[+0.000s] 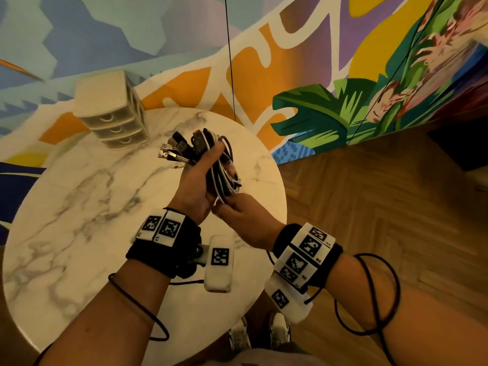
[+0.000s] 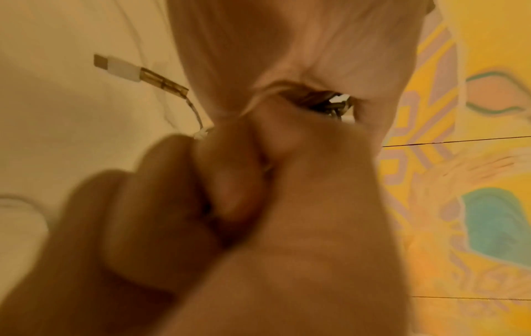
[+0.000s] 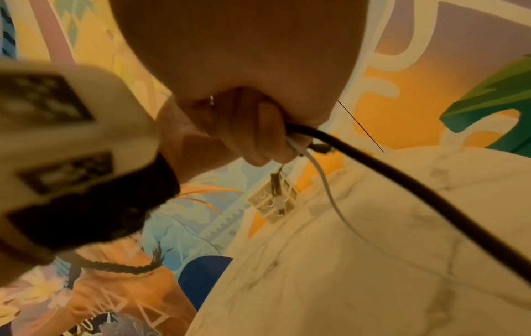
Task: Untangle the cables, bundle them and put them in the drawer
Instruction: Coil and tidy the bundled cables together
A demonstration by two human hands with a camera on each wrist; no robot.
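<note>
bundle of cables [image 1: 220, 165], black and white strands folded into one hank, held in the air above the far right part of the round marble tabletop [image 1: 79, 207]. left hand [image 1: 196, 184] is wrapped round the middle of the hank, fingers curled closed on it; the plugs [image 1: 177, 150] fan out past the top of the fist toward the far edge. right hand [image 1: 241, 216] meets the lower end of the hank, its fingers pinched on the looped strands there; the right wrist view shows a thick black cable [image 3: 402, 181] and a thin white cable [image 3: 324, 179] running out from that pinch, with one plug dangling loose.

handling, as judged: the hank looks light and limp, the strands soft enough to spring apart if the grip slackens, the smooth jackets likely to slide on one another. the best hold seems to be round the middle, where all strands cross, not at the plug ends, which are stiff and would lever out.

container: a small pale drawer unit [image 1: 113, 109] stands at the far left edge of the tabletop, against the painted wall. three drawers show at its front, all pushed in. what lies inside cannot be told. no cable is in it yet.
</note>
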